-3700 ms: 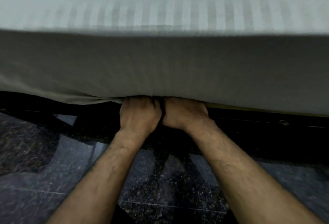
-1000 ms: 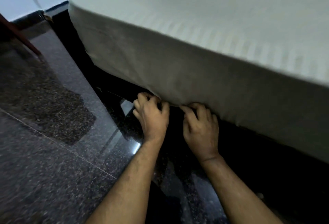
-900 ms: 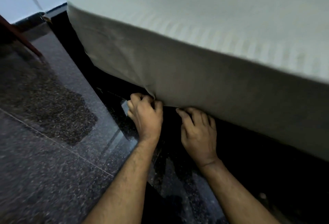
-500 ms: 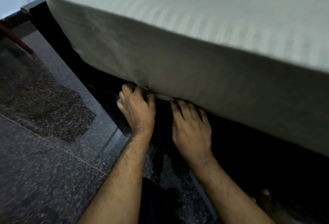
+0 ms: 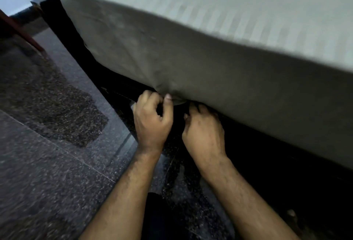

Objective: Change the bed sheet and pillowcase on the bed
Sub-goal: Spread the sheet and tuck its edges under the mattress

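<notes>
**Pinching the sheet's lower edge at the mattress side**

Gathering a fold of the pale striped bed sheet (image 5: 219,64), the person's left hand (image 5: 152,119) is pinching the cloth between thumb and curled fingers, right where creases are fanning up and away from the grip. Just to the right of that pinch, the right hand (image 5: 204,132) is curling its fingers under the sheet's hanging edge; whether they are actually clamping cloth I cannot tell, since the tips are hiding in shadow. Above the grip, the sheet is covering the mattress top and side. Below it, the dark bed frame (image 5: 107,79) is showing, and the speckled stone floor (image 5: 57,173) is lying to the left.
</notes>
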`<move>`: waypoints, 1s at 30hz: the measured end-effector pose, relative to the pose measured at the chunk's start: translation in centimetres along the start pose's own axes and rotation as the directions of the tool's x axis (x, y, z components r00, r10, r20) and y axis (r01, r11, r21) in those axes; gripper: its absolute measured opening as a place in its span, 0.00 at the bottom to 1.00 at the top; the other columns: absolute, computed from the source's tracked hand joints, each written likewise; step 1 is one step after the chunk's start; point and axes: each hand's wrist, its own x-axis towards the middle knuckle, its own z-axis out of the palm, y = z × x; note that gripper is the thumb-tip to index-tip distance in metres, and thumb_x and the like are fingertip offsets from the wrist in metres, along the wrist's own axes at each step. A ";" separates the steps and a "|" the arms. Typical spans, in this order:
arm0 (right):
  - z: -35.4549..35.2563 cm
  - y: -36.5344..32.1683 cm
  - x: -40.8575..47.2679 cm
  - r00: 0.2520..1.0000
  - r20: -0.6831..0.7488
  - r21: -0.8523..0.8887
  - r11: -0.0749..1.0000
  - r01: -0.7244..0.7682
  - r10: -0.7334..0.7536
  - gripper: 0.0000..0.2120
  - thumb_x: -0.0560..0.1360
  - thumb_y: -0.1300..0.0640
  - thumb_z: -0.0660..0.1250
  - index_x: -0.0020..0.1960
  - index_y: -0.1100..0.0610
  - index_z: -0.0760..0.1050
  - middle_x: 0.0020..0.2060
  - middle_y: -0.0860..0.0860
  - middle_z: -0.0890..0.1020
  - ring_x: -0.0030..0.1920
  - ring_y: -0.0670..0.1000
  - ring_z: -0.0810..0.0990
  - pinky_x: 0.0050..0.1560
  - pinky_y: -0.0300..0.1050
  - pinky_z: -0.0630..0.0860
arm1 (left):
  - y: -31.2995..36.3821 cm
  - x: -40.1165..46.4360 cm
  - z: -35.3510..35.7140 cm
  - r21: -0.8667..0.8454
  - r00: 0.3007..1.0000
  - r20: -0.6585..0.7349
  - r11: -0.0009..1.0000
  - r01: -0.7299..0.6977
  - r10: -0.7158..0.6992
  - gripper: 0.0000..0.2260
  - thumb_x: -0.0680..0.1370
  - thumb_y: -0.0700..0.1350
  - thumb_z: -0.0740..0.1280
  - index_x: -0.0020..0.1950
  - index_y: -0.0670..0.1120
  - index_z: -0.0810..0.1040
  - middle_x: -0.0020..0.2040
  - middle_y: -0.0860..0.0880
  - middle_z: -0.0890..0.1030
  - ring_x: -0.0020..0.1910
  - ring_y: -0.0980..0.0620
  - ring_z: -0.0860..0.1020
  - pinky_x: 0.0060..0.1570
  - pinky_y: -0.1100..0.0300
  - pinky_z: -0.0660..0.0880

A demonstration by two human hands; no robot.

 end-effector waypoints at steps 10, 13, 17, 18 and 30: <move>-3.9 0.6 5.1 0.890 0.446 -0.079 0.987 0.140 -0.091 0.16 0.82 0.59 0.59 0.68 0.56 0.75 0.66 0.56 0.79 0.66 0.56 0.78 0.63 0.46 0.73 | 1.6 -1.1 2.3 0.099 0.910 0.406 0.986 -0.136 0.085 0.11 0.76 0.43 0.60 0.51 0.41 0.80 0.49 0.42 0.81 0.52 0.39 0.78 0.58 0.45 0.74; -3.1 0.7 2.3 0.903 0.421 -0.028 0.994 0.105 -0.084 0.24 0.81 0.59 0.59 0.77 0.55 0.66 0.74 0.54 0.72 0.72 0.54 0.72 0.71 0.46 0.66 | 1.5 -1.9 2.8 0.282 0.877 0.470 0.924 -0.258 0.101 0.17 0.77 0.47 0.59 0.61 0.45 0.80 0.57 0.45 0.81 0.61 0.44 0.78 0.69 0.44 0.69; -3.4 1.3 -2.3 0.971 0.236 -0.093 0.996 -0.014 0.036 0.30 0.73 0.56 0.68 0.75 0.55 0.69 0.70 0.53 0.76 0.71 0.55 0.73 0.70 0.59 0.68 | 0.4 -2.2 3.1 0.340 0.887 0.445 0.894 -0.292 0.121 0.20 0.81 0.50 0.53 0.65 0.45 0.78 0.62 0.46 0.80 0.66 0.45 0.74 0.74 0.44 0.62; -3.8 1.5 -2.0 0.965 0.262 -0.094 0.996 -0.009 0.033 0.29 0.76 0.54 0.65 0.77 0.54 0.66 0.72 0.52 0.74 0.72 0.54 0.72 0.71 0.56 0.67 | 0.4 -2.1 3.5 0.349 0.895 0.434 0.896 -0.276 0.106 0.20 0.81 0.51 0.53 0.63 0.44 0.78 0.60 0.44 0.80 0.65 0.43 0.75 0.74 0.43 0.62; -3.2 5.2 1.9 0.927 0.351 0.092 0.990 0.107 -0.133 0.18 0.84 0.51 0.56 0.71 0.53 0.73 0.69 0.56 0.77 0.68 0.57 0.74 0.67 0.49 0.72 | -0.7 1.1 3.2 -0.076 0.897 0.439 0.997 -0.017 0.049 0.14 0.73 0.50 0.61 0.37 0.44 0.81 0.39 0.47 0.84 0.43 0.47 0.82 0.43 0.53 0.75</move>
